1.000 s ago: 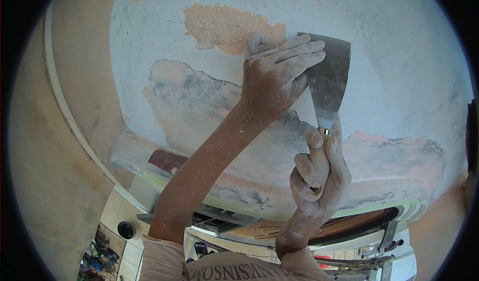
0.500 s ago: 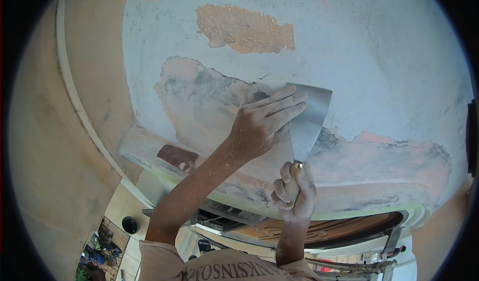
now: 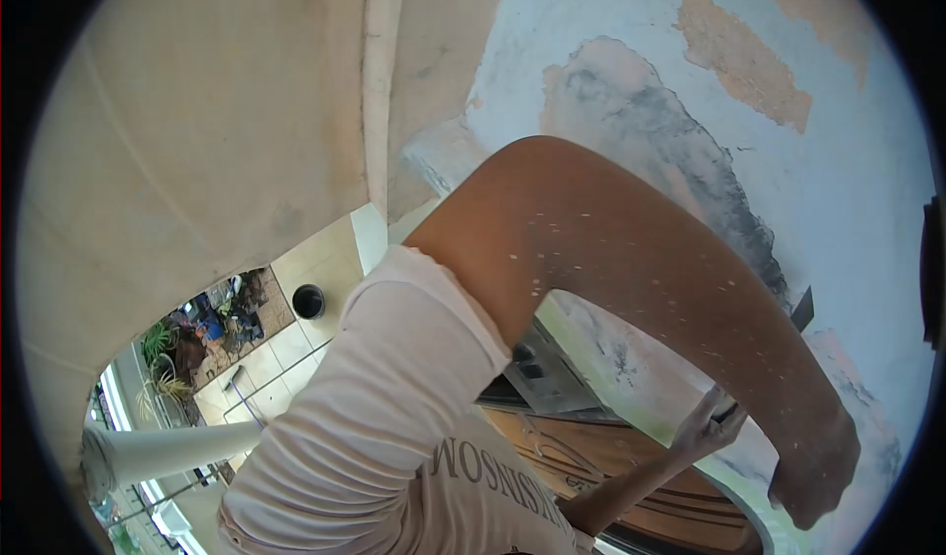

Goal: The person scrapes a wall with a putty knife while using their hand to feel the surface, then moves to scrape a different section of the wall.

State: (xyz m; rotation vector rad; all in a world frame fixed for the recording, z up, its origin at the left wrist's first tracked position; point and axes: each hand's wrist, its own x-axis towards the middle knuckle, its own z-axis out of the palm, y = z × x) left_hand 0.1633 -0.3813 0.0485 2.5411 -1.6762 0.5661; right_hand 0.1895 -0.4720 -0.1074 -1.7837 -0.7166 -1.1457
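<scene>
My left arm stretches across the view, and my left hand (image 3: 820,471) is bent down at the wrist near the wall's lower right. Its fingers look curled in; whatever they hold, if anything, is hidden. My right hand (image 3: 702,429), white with dust, is wrapped round the handle of a wide scraper. Most of the scraper is behind my left forearm; a dark corner of its blade (image 3: 804,309) shows beyond the arm. In front of me is a pale blue wall (image 3: 759,186) with a rough grey-pink patch (image 3: 631,112) and a peeled beige patch (image 3: 741,58).
A beige wall (image 3: 227,92) stands at the left, with a pale vertical strip (image 3: 377,92) along its edge. Below are a black bucket (image 3: 308,302) on floor tiles, a white column (image 3: 182,454), plants and clutter. Brown carved wood (image 3: 641,476) lies beneath the ledge.
The view has swung left and tilted. My left hand has left the scraper blade and come down toward my right, its fingers now curled. My right hand still grips the scraper's handle.
</scene>
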